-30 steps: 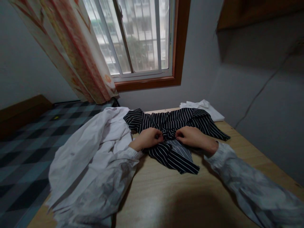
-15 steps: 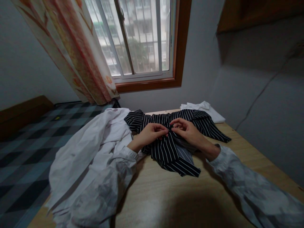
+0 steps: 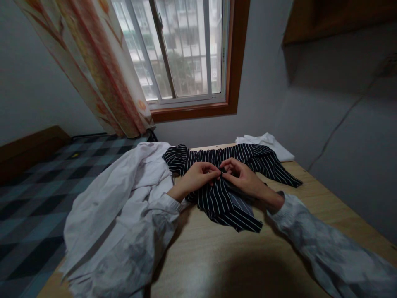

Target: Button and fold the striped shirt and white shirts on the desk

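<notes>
A black shirt with thin white stripes (image 3: 223, 198) lies crumpled in the middle of a wooden table (image 3: 217, 256). My left hand (image 3: 198, 176) and my right hand (image 3: 240, 176) meet over it, fingertips pinched together on the same spot of striped cloth, where a small dark button seems to sit. Both hands are closed on the fabric and lift it slightly off the table. Both of my arms are in loose white sleeves.
A large white garment (image 3: 124, 198) is heaped on the table's left side and hangs over its edge. A folded white cloth (image 3: 266, 142) lies at the back right. A checked bed (image 3: 40, 186) is to the left, with a window (image 3: 180, 49) and curtain (image 3: 93, 62) behind.
My hands rose from lying flat and apart on the striped shirt to pinching it together at one point, raising the cloth a little. In the last half second they barely moved.
</notes>
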`<action>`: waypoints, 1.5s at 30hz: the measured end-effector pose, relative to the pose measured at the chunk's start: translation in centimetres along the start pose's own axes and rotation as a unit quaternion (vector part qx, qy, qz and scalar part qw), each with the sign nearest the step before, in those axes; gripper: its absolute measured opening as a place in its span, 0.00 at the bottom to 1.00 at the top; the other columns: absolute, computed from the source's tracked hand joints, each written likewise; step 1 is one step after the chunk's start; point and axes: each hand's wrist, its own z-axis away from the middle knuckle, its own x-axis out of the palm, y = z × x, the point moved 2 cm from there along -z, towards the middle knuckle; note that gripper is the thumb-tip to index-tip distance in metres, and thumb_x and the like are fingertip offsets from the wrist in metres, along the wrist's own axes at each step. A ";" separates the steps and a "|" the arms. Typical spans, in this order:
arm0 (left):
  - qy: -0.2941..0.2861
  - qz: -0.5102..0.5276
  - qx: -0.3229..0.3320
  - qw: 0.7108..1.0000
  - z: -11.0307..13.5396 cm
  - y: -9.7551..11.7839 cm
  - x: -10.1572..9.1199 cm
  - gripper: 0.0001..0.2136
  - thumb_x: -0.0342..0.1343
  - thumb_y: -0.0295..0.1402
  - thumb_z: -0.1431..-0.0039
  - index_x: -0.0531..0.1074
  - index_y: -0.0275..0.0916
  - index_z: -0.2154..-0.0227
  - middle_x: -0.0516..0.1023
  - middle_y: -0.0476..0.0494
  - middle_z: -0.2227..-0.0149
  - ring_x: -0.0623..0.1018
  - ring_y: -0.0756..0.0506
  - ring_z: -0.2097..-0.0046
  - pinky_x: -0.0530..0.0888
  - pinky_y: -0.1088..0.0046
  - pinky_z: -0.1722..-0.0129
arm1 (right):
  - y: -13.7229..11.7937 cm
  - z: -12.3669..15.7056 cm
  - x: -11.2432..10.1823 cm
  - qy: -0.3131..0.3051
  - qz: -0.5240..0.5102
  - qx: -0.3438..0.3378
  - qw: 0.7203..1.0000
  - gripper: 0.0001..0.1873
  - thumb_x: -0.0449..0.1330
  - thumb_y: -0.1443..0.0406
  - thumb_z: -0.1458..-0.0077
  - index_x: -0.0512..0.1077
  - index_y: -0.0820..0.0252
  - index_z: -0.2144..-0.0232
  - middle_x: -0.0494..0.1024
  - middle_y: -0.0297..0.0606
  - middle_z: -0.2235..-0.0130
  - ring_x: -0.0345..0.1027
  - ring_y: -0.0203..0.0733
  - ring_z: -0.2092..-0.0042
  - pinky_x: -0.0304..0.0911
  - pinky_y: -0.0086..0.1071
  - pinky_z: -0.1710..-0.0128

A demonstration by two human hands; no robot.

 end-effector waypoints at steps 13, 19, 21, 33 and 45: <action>0.015 -0.013 0.001 1.000 -0.1 -0.4 -0.1 0.09 0.65 0.37 0.36 0.83 0.35 0.63 0.84 0.43 0.66 0.78 0.51 0.72 0.74 0.73 0.70 | 1.9 -0.2 -0.5 0.013 0.022 0.142 0.990 0.10 0.62 0.57 0.39 0.70 0.55 0.68 0.76 0.36 0.74 0.67 0.40 0.72 0.58 0.36 0.71; 0.008 -0.005 -0.014 1.000 -0.2 -0.7 -0.2 0.07 0.65 0.35 0.36 0.82 0.36 0.64 0.84 0.43 0.66 0.78 0.51 0.72 0.74 0.73 0.70 | 0.7 -0.3 -1.6 -0.020 0.193 0.096 0.976 0.14 0.60 0.59 0.37 0.74 0.56 0.74 0.79 0.39 0.71 0.69 0.40 0.70 0.57 0.38 0.69; 0.007 -0.005 -0.015 1.000 -0.2 -0.8 -0.3 0.07 0.65 0.36 0.37 0.82 0.36 0.65 0.84 0.43 0.66 0.78 0.51 0.72 0.74 0.73 0.70 | -0.2 0.0 -1.8 -0.064 0.242 0.081 0.965 0.11 0.60 0.63 0.38 0.77 0.55 0.73 0.80 0.38 0.71 0.69 0.40 0.71 0.56 0.37 0.69; -0.007 -0.019 -0.013 1.000 -0.4 -1.2 -0.4 0.08 0.64 0.36 0.38 0.82 0.36 0.64 0.84 0.43 0.67 0.79 0.50 0.71 0.74 0.72 0.69 | -1.7 1.2 -0.1 -0.137 0.351 0.064 0.924 0.06 0.63 0.66 0.37 0.79 0.54 0.67 0.83 0.38 0.66 0.70 0.40 0.68 0.52 0.36 0.68; -0.003 0.012 -0.019 1.000 0.2 0.3 0.2 0.07 0.65 0.35 0.38 0.83 0.36 0.64 0.85 0.43 0.67 0.79 0.50 0.71 0.75 0.73 0.68 | -1.1 0.0 -0.9 0.010 0.069 0.081 0.994 0.11 0.64 0.56 0.38 0.73 0.55 0.59 0.72 0.29 0.77 0.59 0.36 0.75 0.52 0.34 0.74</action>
